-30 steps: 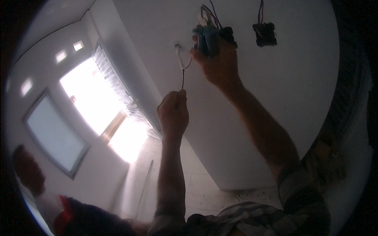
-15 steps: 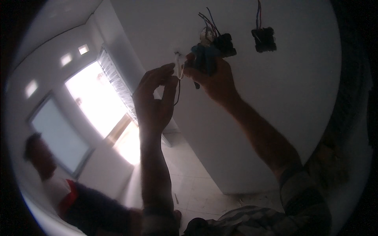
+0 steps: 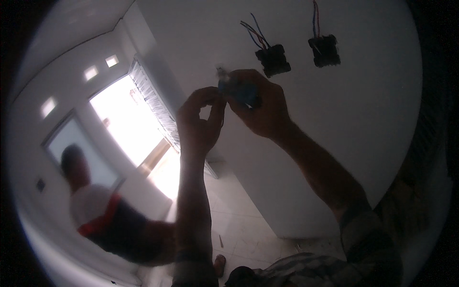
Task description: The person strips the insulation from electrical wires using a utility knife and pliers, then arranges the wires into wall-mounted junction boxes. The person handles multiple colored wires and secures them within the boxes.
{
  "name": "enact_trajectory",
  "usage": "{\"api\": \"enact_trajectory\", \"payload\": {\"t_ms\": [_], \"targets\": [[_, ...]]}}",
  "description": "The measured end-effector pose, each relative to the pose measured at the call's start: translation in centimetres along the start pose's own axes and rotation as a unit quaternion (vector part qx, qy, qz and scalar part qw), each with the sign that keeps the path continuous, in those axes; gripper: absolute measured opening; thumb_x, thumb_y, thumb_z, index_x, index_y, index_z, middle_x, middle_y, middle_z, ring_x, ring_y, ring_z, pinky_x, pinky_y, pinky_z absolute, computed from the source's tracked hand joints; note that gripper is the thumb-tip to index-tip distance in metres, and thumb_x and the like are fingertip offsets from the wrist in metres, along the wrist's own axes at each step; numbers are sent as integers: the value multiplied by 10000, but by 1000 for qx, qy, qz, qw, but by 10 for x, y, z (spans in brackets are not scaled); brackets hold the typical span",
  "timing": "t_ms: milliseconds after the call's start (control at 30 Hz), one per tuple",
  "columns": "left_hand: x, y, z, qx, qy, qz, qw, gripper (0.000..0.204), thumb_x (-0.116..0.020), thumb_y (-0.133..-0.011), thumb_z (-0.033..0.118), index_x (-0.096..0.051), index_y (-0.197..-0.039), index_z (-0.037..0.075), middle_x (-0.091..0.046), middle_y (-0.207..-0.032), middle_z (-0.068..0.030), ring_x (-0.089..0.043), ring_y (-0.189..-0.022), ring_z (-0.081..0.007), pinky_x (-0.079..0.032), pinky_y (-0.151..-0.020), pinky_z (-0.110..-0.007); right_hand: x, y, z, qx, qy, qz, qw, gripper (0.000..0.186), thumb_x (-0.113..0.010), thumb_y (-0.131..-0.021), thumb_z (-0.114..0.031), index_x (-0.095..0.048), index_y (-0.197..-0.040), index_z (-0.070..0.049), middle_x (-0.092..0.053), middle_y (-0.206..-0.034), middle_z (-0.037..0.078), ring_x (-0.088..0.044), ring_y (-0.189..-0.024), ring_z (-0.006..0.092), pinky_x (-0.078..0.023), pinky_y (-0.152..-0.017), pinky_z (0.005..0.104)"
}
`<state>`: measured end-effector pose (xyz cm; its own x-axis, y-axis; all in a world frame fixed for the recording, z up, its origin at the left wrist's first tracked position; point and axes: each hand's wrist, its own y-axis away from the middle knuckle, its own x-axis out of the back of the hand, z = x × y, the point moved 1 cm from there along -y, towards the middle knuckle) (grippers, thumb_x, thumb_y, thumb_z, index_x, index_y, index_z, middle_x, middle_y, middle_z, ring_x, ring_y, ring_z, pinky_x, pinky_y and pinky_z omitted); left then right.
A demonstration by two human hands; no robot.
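Observation:
My right hand (image 3: 263,105) is closed around blue-handled pliers (image 3: 239,92), their pale, blurred head (image 3: 222,72) pointing up and left. Close beside it, the thumb and fingertips of my left hand (image 3: 198,122) pinch together at the tool's left side. A thin dark wire (image 3: 223,118) hangs down from that pinch. Whether the jaws are on the wire I cannot tell, because the fingers and dim light hide it. Both hands are raised in front of the white wall.
Two dark square wall boxes (image 3: 273,60) (image 3: 325,50) are set in the white wall (image 3: 334,143), with coloured wires (image 3: 256,31) rising from them. At left, another person (image 3: 110,220) stands near a bright doorway (image 3: 126,126). Pale floor tiles (image 3: 234,210) lie below.
The pliers have come down and left from beside the nearer wall box to my left fingertips. A white cable seen earlier between my hands is now hidden. The other person has shifted right.

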<state>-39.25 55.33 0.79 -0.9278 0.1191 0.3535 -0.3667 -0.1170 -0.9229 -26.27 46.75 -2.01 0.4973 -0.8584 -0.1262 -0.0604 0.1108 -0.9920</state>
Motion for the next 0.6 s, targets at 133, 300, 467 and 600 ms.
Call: {"api": "enact_trajectory", "payload": {"t_ms": [133,300,467,600], "targets": [[5,4,-6,6,121,8,993,208,-699,-891,187,-717,-1012,19,-722,-965,-131,-695,-888,-207,-554,-794,-351,3,2,7,-109,-71,-31,991,337,-785,-819,-298,-659,-1031,-69,-705,-977,114,-707,-873,237,-575,-828,390],[10,8,-10,51,107,-39,992,190,-687,-899,167,-717,-1001,10,-722,-958,-125,-695,-859,-201,-554,-771,-335,7,7,16,-181,-138,-110,968,356,-805,-797,-315,-671,-1012,-65,-711,-949,101,-708,-860,218,-577,-827,384],[7,15,-10,98,62,-42,992,150,-672,-899,143,-716,-976,22,-715,-941,-112,-693,-863,-195,-544,-774,-320,11,7,15,-197,-163,-159,954,364,-814,-788,-284,-672,-1034,-56,-711,-946,105,-709,-823,202,-580,-824,375],[-2,22,-17,0,17,4,1000,214,-613,-955,196,-689,-945,-4,-700,-860,-113,-689,-833,-179,-553,-746,-317,2,10,16,-232,-197,-145,942,366,-810,-792,-259,-661,-1049,-45,-708,-959,111,-705,-839,198,-579,-824,369]]}}
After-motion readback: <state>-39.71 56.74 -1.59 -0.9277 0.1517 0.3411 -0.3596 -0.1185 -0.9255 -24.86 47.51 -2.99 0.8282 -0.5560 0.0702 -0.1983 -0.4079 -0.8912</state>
